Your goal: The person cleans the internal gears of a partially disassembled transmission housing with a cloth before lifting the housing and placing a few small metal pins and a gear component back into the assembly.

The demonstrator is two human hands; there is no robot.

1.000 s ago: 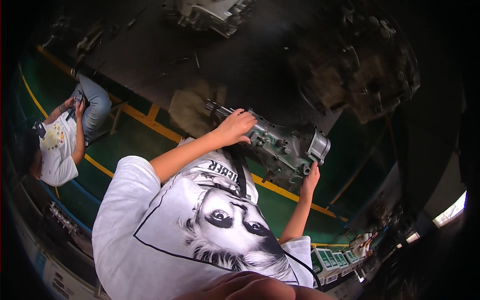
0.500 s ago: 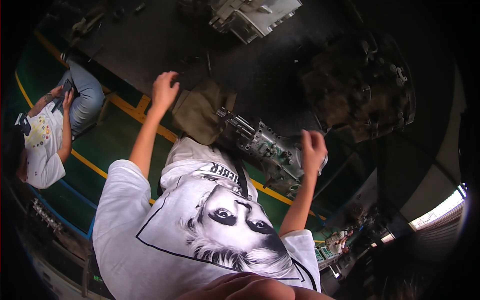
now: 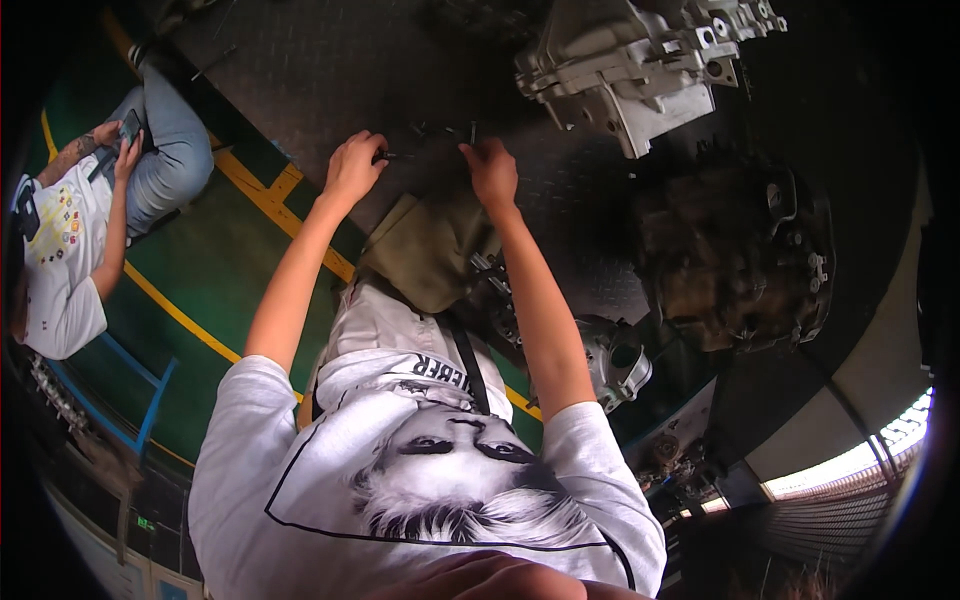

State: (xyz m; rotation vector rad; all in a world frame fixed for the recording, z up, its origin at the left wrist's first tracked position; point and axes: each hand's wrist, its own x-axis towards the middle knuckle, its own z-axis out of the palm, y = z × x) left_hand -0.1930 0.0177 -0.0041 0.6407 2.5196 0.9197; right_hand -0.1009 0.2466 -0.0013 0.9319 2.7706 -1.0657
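Observation:
Above the dark bench point(image 3: 265, 60), my left hand point(image 3: 352, 172) is closed on a small dark piece point(image 3: 379, 157) with a thin metal tip pointing right. My right hand point(image 3: 490, 176) has its fingers pinched together at the lower end of a thin bolt-like metal rod point(image 3: 473, 131). A few small metal bits point(image 3: 432, 129) lie on the bench between the hands. Just below the hands, an olive cloth point(image 3: 425, 250) hangs over the bench edge. My right forearm partly hides a metal gear housing with shafts point(image 3: 618, 362).
A pale cast-metal housing point(image 3: 630, 75) stands at the far right. Nearer, a dark brown gearbox casing point(image 3: 735, 260) sits on the right side. On the left, a seated person point(image 3: 75, 230) holds a phone. Green floor with yellow lines point(image 3: 190, 315) shows beyond the bench edge.
My right hand has left the gear housing and moved left and away to the small parts. My left hand has moved right and closed on the small dark piece. The view has shifted.

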